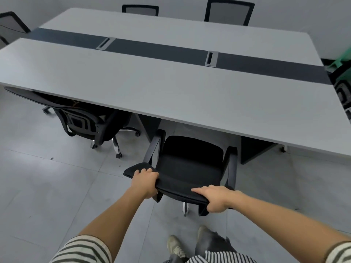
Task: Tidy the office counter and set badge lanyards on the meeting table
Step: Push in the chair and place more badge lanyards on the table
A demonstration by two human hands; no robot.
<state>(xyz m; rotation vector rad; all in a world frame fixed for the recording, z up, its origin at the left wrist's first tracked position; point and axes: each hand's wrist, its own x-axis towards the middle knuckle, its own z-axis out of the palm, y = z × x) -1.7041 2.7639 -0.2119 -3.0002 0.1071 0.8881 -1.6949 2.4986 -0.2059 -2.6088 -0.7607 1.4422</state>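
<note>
Fingers (144,170) of your left hand (145,182) curl over the backrest of the office chair (190,162). Your right hand (214,199) seems clamped on its right end. The meeting table (171,88) lies just beyond, with no badge lanyards in view. You're likely tucking the chair in, so push straight and mind the armrests under the near edge.

Office meeting room: long table (171,95), swivel chairs (91,124).
</note>
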